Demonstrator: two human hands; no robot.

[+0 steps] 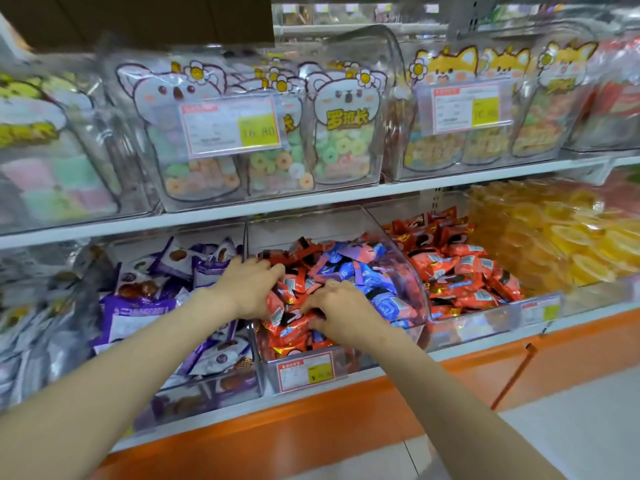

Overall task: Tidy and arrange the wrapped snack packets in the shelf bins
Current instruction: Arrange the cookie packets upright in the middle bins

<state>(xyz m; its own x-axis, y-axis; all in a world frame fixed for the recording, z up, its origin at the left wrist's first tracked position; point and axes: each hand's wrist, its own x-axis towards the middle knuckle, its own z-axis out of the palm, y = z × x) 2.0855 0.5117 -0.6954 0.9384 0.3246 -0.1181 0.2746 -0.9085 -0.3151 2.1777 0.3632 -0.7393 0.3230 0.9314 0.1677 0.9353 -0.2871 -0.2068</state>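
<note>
Well, the packets (349, 271), red and blue mixed, fill the middle bin (356, 362). Left hand (249, 289) and right hand (343, 311) both dig in, fingers (272, 270) curled round red ones. They look light, crinkly and slippery; best pinched by a sealed end.

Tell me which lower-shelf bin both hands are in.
The middle bin, where the left hand and right hand touch mixed red packets and blue packets; the left bin holds purple packets, the right bin only red.
</note>
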